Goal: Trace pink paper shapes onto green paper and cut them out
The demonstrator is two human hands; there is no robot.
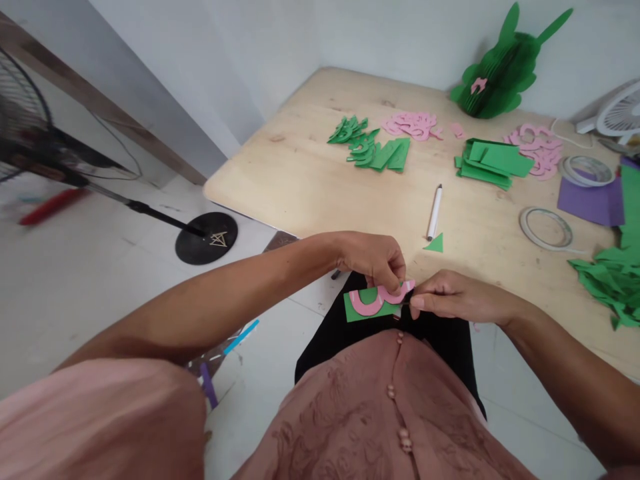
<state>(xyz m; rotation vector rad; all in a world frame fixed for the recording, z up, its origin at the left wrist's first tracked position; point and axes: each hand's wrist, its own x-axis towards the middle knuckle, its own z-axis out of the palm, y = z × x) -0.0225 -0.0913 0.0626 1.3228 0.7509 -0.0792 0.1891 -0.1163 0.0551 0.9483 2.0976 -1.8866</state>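
Over my lap, my left hand [374, 259] is closed, pinching a pink curved paper cutout [367, 307] from above. Small whitish patches show on the cutout. It lies over a green paper rectangle [353, 311], which sticks out behind it. My right hand [445, 295] is closed at the right end of the cutout, thumb and fingers together. Something thin and dark shows by its fingertips, too small to name. On the table edge nearby lie a green paper triangle [436, 243] and a white pen [435, 213].
Green paper pieces [367, 152] and pink cutouts [413, 125] lie in piles on the wooden table [280, 177]. Tape rolls [545, 228], purple paper [593, 200] and a small white fan [617, 113] are at right. A green honeycomb paper figure [503, 77] stands behind. A standing fan [206, 238] is left.
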